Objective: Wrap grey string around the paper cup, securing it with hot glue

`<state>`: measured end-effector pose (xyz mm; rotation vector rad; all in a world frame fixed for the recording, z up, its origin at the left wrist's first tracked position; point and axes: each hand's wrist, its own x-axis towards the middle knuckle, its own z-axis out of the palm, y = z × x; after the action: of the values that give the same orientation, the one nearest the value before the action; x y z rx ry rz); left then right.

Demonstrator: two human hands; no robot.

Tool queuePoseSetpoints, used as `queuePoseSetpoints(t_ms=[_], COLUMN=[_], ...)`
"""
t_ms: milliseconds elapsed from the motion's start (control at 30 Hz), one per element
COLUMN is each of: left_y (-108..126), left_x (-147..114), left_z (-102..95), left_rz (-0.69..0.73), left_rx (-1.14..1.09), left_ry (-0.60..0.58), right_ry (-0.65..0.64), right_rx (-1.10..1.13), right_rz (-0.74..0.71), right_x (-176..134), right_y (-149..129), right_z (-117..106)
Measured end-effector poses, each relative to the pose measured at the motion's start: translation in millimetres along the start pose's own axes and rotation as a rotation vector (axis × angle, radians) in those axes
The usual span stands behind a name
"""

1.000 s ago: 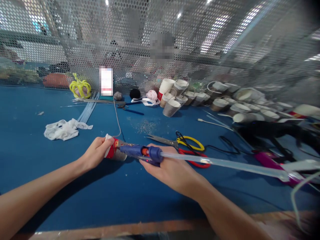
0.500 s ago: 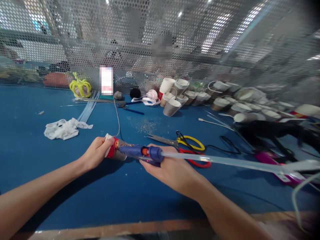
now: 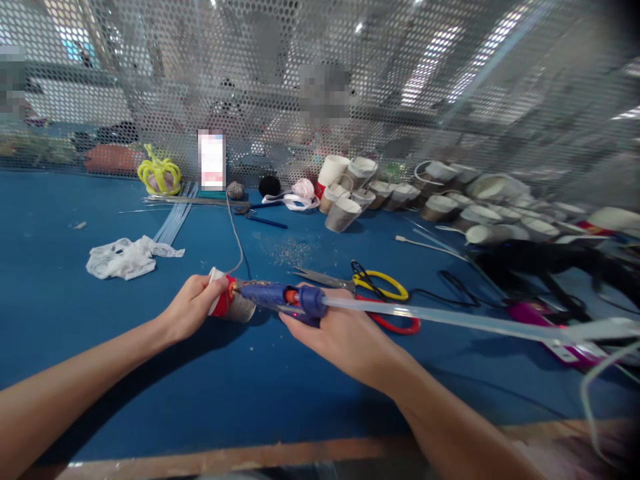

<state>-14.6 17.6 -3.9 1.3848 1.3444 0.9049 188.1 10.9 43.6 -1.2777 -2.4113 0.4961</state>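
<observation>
My left hand (image 3: 193,305) grips a red-and-white paper cup (image 3: 223,301) lying on its side, its lower part wrapped in grey cord. A loose grey strand (image 3: 235,230) runs from the cup back to a small grey yarn ball (image 3: 235,191). My right hand (image 3: 345,337) is closed around a blue glue gun (image 3: 270,295), with a long clear glue stick (image 3: 425,317) sticking out of its rear. The gun's nozzle points left at the cup's red side, at or very near the surface. Just behind my right hand lie scissors (image 3: 380,287) with yellow and red handles.
Several cord-wrapped cups (image 3: 344,215) stand at the back and right. A lit phone (image 3: 212,160) leans on the perforated metal screen (image 3: 270,80). White lace (image 3: 123,259), pliers (image 3: 265,220) and spare glue sticks (image 3: 176,220) lie on the blue table (image 3: 210,400). Cables trail at right.
The glue gun's nozzle has shifted slightly up and left, from the cup's grey-wrapped part toward its red side. My left hand keeps its hold, almost unmoved.
</observation>
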Motion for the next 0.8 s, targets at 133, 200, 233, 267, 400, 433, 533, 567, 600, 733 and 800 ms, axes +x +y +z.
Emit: queuePoseSetpoints(t_ms=[133, 200, 233, 267, 400, 433, 533, 567, 600, 733, 800], left_y=[-2.6, -3.3, -3.3, -3.2, -1.4, -0.9, 0.0, -0.1, -0.3, -2.1, -2.7], left_x=[-0.3, -0.4, -0.5, -0.5, -0.8, -0.9, -1.3, -1.3, -1.2, -0.5, -0.3], left_z=[-0.1, 0.2, 0.3, 0.4, 0.7, 0.8, 1.0, 0.9, 0.9, 0.3, 0.2], left_rz=[0.008, 0.010, 0.010, 0.008, 0.014, 0.014, 0.009, 0.010, 0.014, 0.032, 0.031], left_rx=[0.028, 0.019, 0.016, 0.014, 0.015, 0.003, -0.028, -0.023, -0.009, 0.039, 0.039], left_ry=[-0.004, -0.005, -0.005, -0.005, 0.002, 0.001, -0.013, -0.010, -0.004, 0.003, -0.002], right_ry=[0.003, 0.008, 0.009, 0.011, -0.017, -0.031, -0.044, -0.041, -0.038, -0.046, -0.055], right_rx=[0.004, 0.007, 0.008, 0.007, -0.010, -0.012, -0.014, -0.018, -0.026, -0.051, -0.052], right_rz=[0.016, 0.018, 0.018, 0.017, 0.025, 0.029, 0.030, 0.028, 0.032, 0.083, 0.091], right_x=[2.3, 3.1, 3.4, 3.4, 1.9, 1.1, -0.6, -0.6, -0.4, 1.9, 2.3], right_y=[-0.5, -0.2, 0.0, 0.1, -0.8, -1.2, -1.8, -1.6, -1.3, 1.1, 2.1], right_z=[-1.6, -1.7, -1.6, -1.6, -2.7, -3.1, -3.5, -3.4, -3.2, -2.0, -2.0])
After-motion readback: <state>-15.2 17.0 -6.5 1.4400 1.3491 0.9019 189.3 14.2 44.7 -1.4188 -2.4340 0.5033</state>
